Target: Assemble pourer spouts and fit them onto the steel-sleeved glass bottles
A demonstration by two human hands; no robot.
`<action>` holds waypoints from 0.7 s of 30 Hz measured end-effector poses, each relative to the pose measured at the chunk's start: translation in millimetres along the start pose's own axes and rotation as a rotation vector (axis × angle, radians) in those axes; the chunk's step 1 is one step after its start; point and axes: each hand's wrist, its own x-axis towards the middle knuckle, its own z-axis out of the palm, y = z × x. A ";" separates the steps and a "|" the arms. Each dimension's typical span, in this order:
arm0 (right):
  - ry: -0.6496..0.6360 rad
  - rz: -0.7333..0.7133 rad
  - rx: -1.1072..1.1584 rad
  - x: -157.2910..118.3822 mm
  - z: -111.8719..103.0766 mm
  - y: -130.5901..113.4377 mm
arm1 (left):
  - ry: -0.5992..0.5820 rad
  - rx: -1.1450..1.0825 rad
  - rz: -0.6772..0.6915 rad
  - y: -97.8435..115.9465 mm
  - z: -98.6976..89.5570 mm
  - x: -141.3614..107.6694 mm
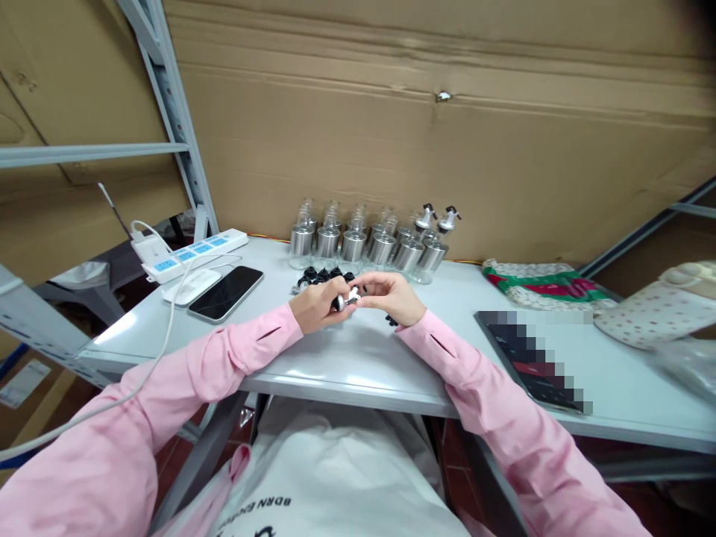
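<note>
A smooth, pale grey desk [330, 365] bears clear glass bottles with silver metal sleeves [353, 246], small black fittings [323, 276], a black-screened smartphone [227, 294], a long white-and-blue power strip [197, 253] and red-green-white patterned fabric [540, 287].

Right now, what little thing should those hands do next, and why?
Maybe the right hand should gently press on the small black-and-silver piece while the left hand steadies it. Fingers of both hands are on that piece, and two silver tops with black tips stand on bottles at the row's right end, so it might need similar fitting.
</note>
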 end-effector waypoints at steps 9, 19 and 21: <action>-0.071 0.034 -0.002 -0.3 -9.6 -2.1 | -0.054 0.045 0.013 -10.5 2.3 -4.5; 0.049 -0.002 -0.048 2.5 -11.0 1.8 | -0.206 0.180 -0.218 -13.9 -1.5 -4.3; 0.085 -0.034 -0.019 2.1 -7.8 0.2 | -0.184 0.179 -0.216 -13.4 -1.8 -4.0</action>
